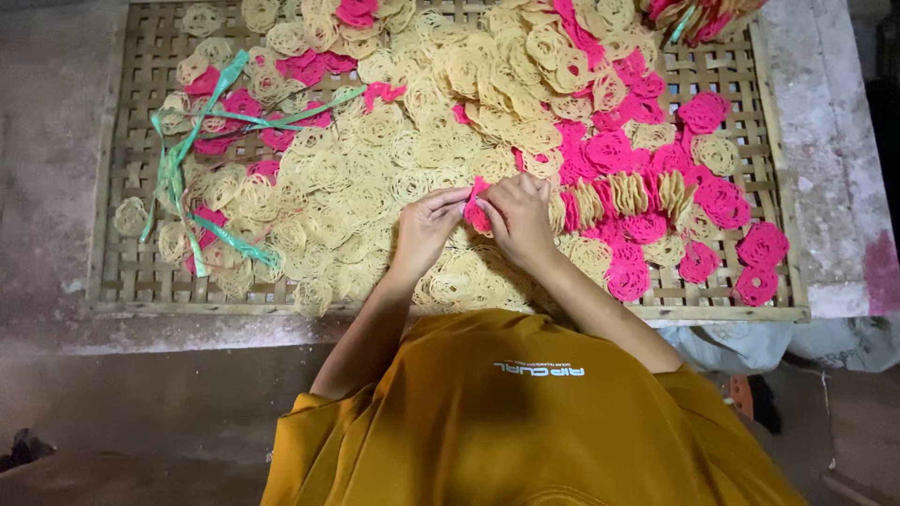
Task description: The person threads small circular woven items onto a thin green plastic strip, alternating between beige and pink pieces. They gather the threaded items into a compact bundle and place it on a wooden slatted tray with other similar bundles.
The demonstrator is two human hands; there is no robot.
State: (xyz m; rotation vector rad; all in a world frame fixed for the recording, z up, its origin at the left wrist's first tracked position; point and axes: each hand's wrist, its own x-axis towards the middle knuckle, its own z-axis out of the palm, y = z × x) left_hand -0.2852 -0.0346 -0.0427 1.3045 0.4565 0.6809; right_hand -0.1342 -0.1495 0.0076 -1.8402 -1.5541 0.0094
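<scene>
Pink lacy round cracker being pinched between fingers of left hand and right hand, probably one piece; woven bamboo tray beneath. Sorting step; gentle grip being required next.

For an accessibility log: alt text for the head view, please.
Both hands, left hand and right hand, pinch a pink coiled cracker over a woven bamboo tray heaped with yellow coiled crackers; green plastic strips lie at left.
</scene>
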